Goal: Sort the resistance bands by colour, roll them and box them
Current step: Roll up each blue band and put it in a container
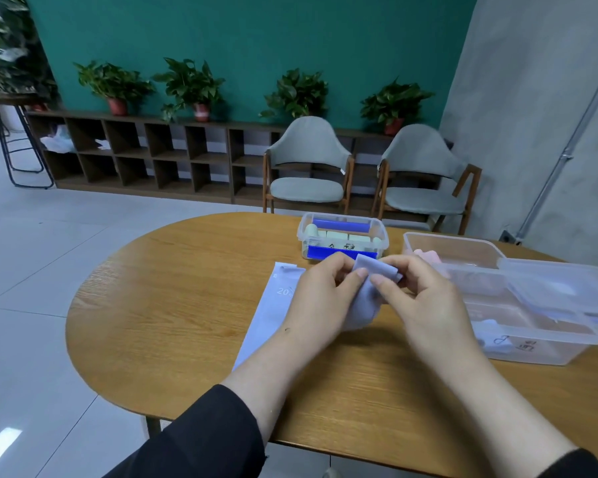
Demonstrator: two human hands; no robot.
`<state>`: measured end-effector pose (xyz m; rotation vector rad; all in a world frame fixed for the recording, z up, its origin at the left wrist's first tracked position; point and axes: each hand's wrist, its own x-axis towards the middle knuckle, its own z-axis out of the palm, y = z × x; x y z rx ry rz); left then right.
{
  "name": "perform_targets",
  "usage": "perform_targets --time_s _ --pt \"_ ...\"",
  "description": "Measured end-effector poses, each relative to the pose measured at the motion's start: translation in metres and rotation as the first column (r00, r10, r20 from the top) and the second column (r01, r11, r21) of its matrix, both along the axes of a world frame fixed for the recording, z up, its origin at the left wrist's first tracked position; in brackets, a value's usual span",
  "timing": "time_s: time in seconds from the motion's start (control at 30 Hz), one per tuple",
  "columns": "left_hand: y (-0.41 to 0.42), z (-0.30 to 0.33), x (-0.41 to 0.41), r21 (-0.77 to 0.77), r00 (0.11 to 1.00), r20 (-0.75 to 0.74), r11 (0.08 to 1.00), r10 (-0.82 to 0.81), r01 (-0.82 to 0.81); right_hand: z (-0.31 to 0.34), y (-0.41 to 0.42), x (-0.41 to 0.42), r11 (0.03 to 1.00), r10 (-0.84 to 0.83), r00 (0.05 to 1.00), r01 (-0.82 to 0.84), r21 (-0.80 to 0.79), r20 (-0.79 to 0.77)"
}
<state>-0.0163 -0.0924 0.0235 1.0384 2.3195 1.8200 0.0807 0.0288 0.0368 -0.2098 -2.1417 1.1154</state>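
Above the tabletop (187,305), just before the small box (342,236) of rolled bands, both hands pinch a lilac band (373,274). It looks thin, light, limp and stretchy, likely to slip loose, so the rolled end is the place to hold. Left hand (320,294) and right hand (418,291) have fingers curled, thumbs pressing the band's folded end; its tail droops between them.
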Motion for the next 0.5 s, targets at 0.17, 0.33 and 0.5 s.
perform_targets --time_s 0.17,0.33,0.5 --pt "0.002 0.001 0.0 0.092 0.975 0.111 0.979 -0.192 0.183 0.009 0.012 -0.003 0.999 -0.049 0.998 0.05 0.002 -0.031" --pt "-0.001 -0.009 -0.022 -0.033 0.973 0.166 0.985 -0.162 0.17 0.046 0.013 -0.011 1.0 0.005 0.997 -0.005 -0.008 -0.076" --pt "-0.02 0.032 -0.059 -0.006 0.984 -0.14 0.993 0.114 -0.116 0.064 0.003 -0.02 0.993 0.092 0.996 -0.091 0.079 -0.008"
